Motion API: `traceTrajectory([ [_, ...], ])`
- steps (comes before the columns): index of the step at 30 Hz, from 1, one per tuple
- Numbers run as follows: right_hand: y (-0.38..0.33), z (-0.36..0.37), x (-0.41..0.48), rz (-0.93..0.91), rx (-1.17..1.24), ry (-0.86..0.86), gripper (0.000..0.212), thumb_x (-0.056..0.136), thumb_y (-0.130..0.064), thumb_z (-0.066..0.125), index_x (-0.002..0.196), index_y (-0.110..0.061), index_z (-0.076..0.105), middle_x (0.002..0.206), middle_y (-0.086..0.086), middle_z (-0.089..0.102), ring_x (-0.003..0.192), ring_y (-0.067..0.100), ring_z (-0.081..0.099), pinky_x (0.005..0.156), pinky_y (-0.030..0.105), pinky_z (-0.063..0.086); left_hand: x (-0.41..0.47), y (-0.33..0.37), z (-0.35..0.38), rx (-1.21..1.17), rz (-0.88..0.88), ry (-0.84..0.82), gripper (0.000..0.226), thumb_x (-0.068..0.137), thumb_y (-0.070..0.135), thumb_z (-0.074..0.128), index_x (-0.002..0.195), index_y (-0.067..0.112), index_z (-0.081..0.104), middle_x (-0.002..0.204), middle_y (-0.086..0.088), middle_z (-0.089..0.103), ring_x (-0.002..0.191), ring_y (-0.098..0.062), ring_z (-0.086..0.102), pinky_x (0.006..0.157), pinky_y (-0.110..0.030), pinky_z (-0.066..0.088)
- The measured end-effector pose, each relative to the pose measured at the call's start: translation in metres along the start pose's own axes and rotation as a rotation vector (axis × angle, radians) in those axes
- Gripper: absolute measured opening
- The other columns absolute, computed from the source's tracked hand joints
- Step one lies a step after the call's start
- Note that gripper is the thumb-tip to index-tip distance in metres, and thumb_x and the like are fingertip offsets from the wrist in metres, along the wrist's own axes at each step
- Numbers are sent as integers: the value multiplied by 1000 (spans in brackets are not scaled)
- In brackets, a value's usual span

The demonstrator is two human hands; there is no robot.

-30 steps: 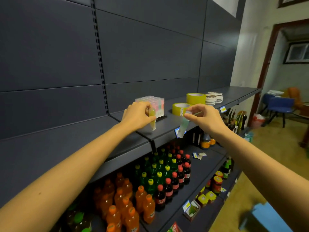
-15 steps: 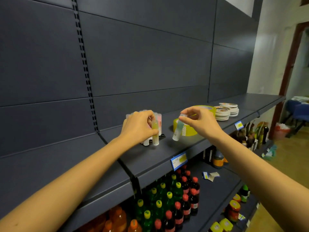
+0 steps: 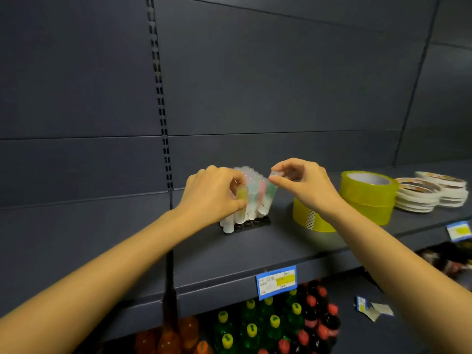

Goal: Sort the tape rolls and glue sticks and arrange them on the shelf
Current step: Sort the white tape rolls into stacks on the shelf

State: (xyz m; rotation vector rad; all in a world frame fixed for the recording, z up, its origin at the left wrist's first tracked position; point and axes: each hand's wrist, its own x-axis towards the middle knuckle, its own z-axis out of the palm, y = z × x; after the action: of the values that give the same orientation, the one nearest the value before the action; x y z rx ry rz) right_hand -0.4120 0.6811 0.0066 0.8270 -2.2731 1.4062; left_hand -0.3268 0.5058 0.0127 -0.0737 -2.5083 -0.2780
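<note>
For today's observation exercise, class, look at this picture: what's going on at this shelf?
A person stands glue sticks into a packed block on a dark shelf. The left hand grips a yellow glue stick at the block's front; the right hand pinches a tilted green glue stick by its top. Yellow tape rolls and white tape rolls sit further right.

Left grip and right grip pinch (arms outstretched).
</note>
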Motion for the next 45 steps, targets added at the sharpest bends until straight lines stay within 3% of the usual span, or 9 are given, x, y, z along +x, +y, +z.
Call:
traceTrajectory([
  [6, 4, 8, 18, -141, 79, -153, 12, 80, -17, 74, 88, -21, 66, 85, -2, 67, 63, 3, 56, 67, 9, 45, -4, 16, 1, 168, -78, 42, 13, 74, 38, 67, 83, 29, 71, 59, 14, 50, 71, -15, 49, 54, -22, 28],
  [16, 18, 15, 22, -255, 85, -268, 13, 78, -20, 75, 86, -26, 66, 84, -8, 65, 60, -2, 55, 65, 9, 43, -4, 39, 7, 305, -195, -8, 18, 82, 33, 60, 88, 21, 72, 89, 1, 67, 87, -23, 57, 66, -28, 41],
  [23, 27, 18, 21, -282, 88, -288, 13, 78, -23, 75, 89, -23, 69, 80, -9, 64, 59, -3, 55, 63, 7, 41, 5, 50, 8, 336, -270, -88, 25, 81, 26, 61, 91, 5, 69, 89, -15, 63, 93, -29, 53, 76, -35, 47],
  [26, 29, 19, 21, -297, 99, -291, 13, 78, -22, 75, 90, -22, 70, 79, -9, 64, 58, -3, 55, 67, 16, 44, 5, 51, 12, 430, -230, -99, 26, 85, 30, 57, 92, 7, 67, 93, -11, 61, 95, -25, 49, 71, -32, 38],
  [29, 31, 21, 21, -315, 97, -285, 15, 78, -21, 75, 92, -21, 69, 75, -14, 60, 56, -3, 54, 74, 24, 49, 2, 49, 21, 712, -73, -105, 34, 94, 37, 40, 113, 15, 57, 107, -5, 52, 100, -23, 40, 72, -28, 21],
  [32, 31, 22, 20, -334, 94, -270, 15, 78, -22, 74, 90, -22, 65, 74, -17, 58, 58, -2, 54, 74, 26, 51, 0, 41, 24, 827, -1, -64, 42, 96, 40, 30, 125, 15, 49, 110, -5, 45, 102, -24, 38, 76, -31, 19],
  [37, 28, 18, 19, -408, -90, -220, 10, 83, -36, 68, 86, -26, 64, 78, -14, 57, 68, 8, 57, 71, 29, 48, 1, 36, 22, 818, 20, -76, 46, 95, 42, 29, 129, 17, 47, 108, -6, 46, 100, -24, 39, 78, -33, 23],
  [41, 22, 13, 19, -560, -457, -156, 30, 93, -48, 47, 96, -25, 66, 90, -12, 41, 86, 13, 52, 60, 26, 32, -1, 37, 23, 791, -25, -90, 48, 94, 40, 28, 135, 20, 43, 111, -5, 46, 101, -23, 38, 79, -33, 25],
  [45, 20, 7, 21, -653, -547, -203, 36, 98, -44, 37, 101, -22, 66, 98, -8, 43, 93, 13, 47, 60, 27, 29, -1, 37, 22, 777, -53, -110, 48, 94, 36, 28, 139, 22, 38, 116, -5, 44, 104, -22, 37, 80, -32, 25],
])
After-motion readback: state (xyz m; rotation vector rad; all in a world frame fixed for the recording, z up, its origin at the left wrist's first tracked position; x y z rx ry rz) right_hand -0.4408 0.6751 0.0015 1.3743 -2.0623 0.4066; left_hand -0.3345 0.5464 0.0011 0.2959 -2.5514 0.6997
